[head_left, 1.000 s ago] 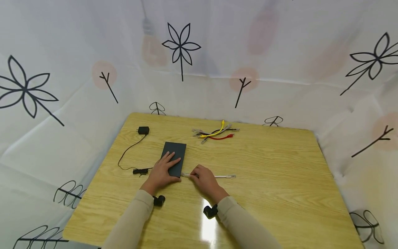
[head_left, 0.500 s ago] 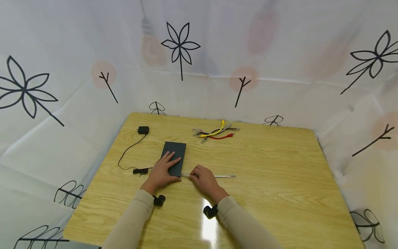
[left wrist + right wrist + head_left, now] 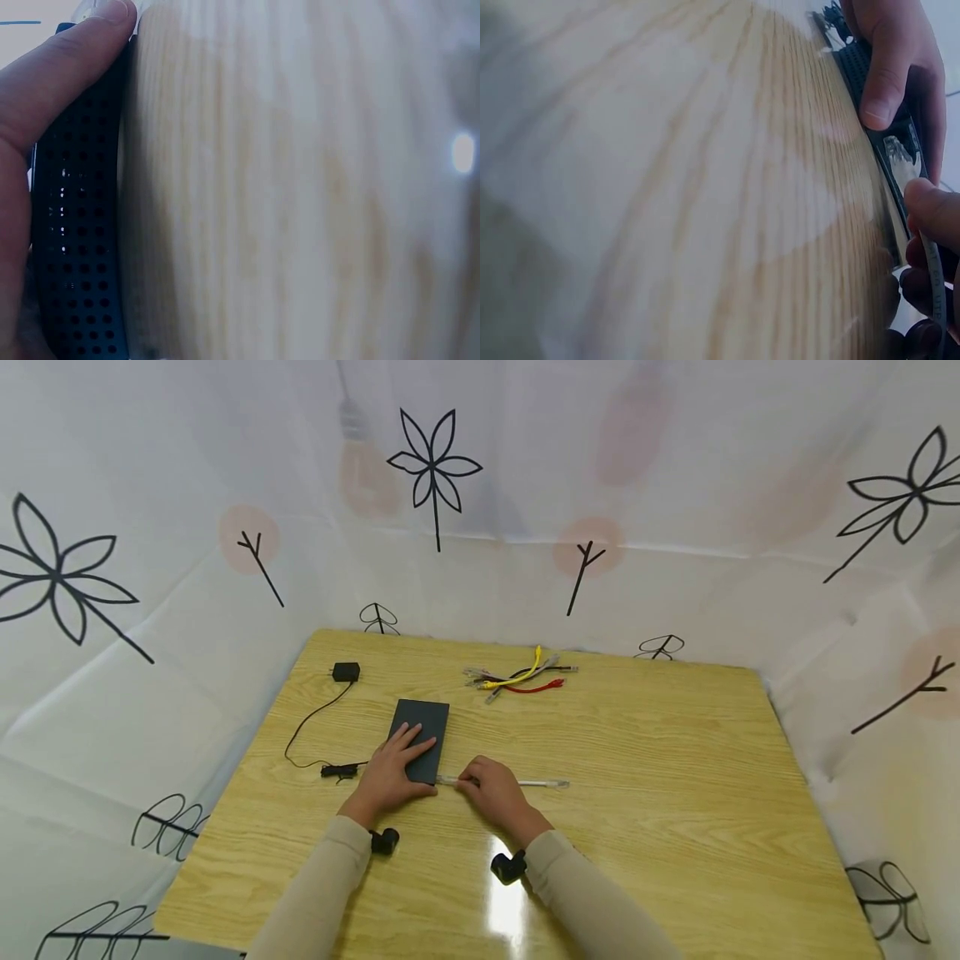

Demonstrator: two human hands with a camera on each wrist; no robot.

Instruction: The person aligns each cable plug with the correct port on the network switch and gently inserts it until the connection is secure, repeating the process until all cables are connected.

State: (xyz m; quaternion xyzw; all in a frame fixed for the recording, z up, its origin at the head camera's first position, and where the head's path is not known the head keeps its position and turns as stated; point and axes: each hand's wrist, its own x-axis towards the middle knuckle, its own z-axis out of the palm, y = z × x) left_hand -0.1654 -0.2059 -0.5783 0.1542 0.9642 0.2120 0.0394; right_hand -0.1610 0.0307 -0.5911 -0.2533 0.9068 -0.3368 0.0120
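Note:
A dark network switch (image 3: 422,713) lies on the wooden table. My left hand (image 3: 388,778) rests on it with spread fingers across the top and the thumb along its near side. That thumb lies against the vented side wall of the switch (image 3: 81,217) in the left wrist view. My right hand (image 3: 495,793) pinches a white Ethernet cable (image 3: 542,784) close to one end. In the right wrist view, the clear plug (image 3: 902,159) is at the port end of the switch; how deep it sits cannot be told. The cable's other end lies to the right.
Several short network cables, yellow (image 3: 510,682), red (image 3: 534,690), black and grey, lie in a loose pile at the back. A black power adapter (image 3: 346,672) stands at the back left, its cord (image 3: 300,727) running to the switch's left side. Patterned white cloth surrounds the table.
Both hands, the switch and the cable keep their places. The head view has tilted very slightly.

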